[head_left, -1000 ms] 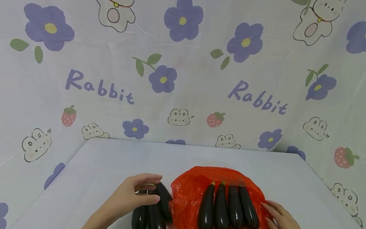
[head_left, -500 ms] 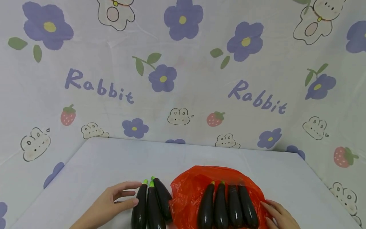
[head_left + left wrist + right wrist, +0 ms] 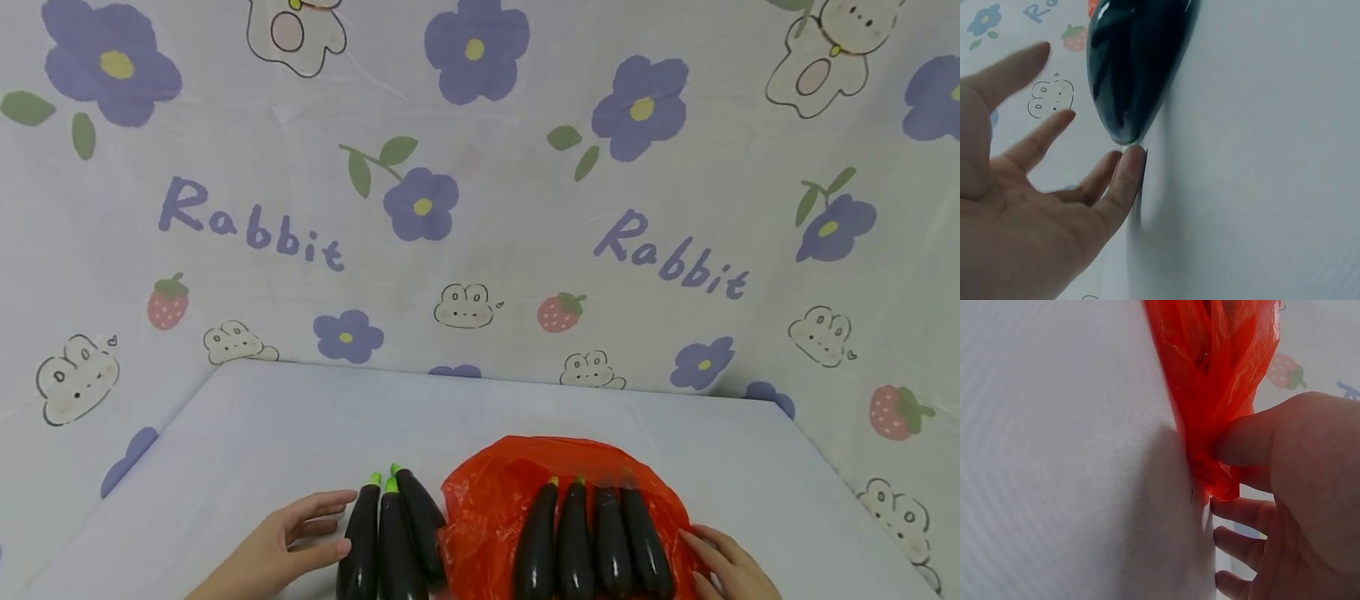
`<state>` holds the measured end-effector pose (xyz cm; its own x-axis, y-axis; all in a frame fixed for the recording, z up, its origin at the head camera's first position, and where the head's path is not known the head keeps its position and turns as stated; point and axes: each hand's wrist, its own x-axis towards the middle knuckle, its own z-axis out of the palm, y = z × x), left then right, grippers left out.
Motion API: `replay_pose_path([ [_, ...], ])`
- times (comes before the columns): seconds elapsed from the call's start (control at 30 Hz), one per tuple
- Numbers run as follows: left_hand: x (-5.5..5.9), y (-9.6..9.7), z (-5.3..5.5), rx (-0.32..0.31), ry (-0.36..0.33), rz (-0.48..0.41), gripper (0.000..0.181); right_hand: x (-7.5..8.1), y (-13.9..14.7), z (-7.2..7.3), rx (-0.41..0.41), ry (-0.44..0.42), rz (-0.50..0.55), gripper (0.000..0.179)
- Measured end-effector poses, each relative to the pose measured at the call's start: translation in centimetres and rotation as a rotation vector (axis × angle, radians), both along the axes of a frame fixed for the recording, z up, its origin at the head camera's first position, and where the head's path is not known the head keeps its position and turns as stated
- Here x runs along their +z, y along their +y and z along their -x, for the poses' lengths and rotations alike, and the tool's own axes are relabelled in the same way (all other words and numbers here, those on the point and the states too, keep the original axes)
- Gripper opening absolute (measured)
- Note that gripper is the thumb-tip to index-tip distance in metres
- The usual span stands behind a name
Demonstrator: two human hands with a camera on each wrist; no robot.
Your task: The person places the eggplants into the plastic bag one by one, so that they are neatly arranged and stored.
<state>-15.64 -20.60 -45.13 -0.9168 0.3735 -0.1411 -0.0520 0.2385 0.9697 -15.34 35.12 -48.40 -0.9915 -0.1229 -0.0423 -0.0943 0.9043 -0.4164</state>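
Three glossy dark eggplants (image 3: 397, 542) with green stems lie side by side on the white table, left of a red plastic bag (image 3: 480, 512). My left hand (image 3: 281, 546) is beside the leftmost one, fingers spread and thumb apart. The left wrist view has a fingertip right at the narrow end of an eggplant (image 3: 1138, 69), with nothing in the palm. Several more eggplants (image 3: 573, 542) rest in a row within the open bag. At the bag's right edge, my right hand (image 3: 731, 562) pinches the gathered red plastic (image 3: 1210, 425) between thumb and index finger, its other fingertips on the table.
The white tabletop (image 3: 300, 417) stretches back behind the eggplants and the bag. A patterned cloth (image 3: 510, 208) with flowers, rabbits and strawberries hangs behind and around the table's sides.
My left hand has drawn back leftward from over the three eggplants, so their green stems now show. My right hand keeps its place at the bag's edge. The head view has shifted slightly.
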Motion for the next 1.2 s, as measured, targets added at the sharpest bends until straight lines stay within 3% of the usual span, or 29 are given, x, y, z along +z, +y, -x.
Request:
replay_pose_path([
  [0.33, 0.2, -0.1, -0.3, -0.078, -0.024, -0.029, 0.056, 0.7, -0.7, 0.2, -0.004, -0.041, -0.002, 0.048],
  [0.67, -0.3, 0.4, -0.8, -0.026, -0.08, 0.055, 0.057, 0.2, -0.3, 0.2, 0.009, -0.018, -0.013, 0.047],
  [0.87, -0.6, 0.5, -0.8, -0.031, -0.046, 0.092, 0.062, -0.3, 0.2, 0.2, 0.009, -0.005, -0.016, 0.048],
  [1.07, -0.8, 0.3, -0.4, -0.144, 0.054, 0.07, 0.059, -0.5, 0.4, 0.4, 0.028, 0.0, -0.008, 0.046],
  [1.2, -0.8, 0.3, -0.2, -0.159, 0.065, 0.064, 0.057, -0.4, 0.3, 0.4, 0.031, 0.004, -0.003, 0.046],
])
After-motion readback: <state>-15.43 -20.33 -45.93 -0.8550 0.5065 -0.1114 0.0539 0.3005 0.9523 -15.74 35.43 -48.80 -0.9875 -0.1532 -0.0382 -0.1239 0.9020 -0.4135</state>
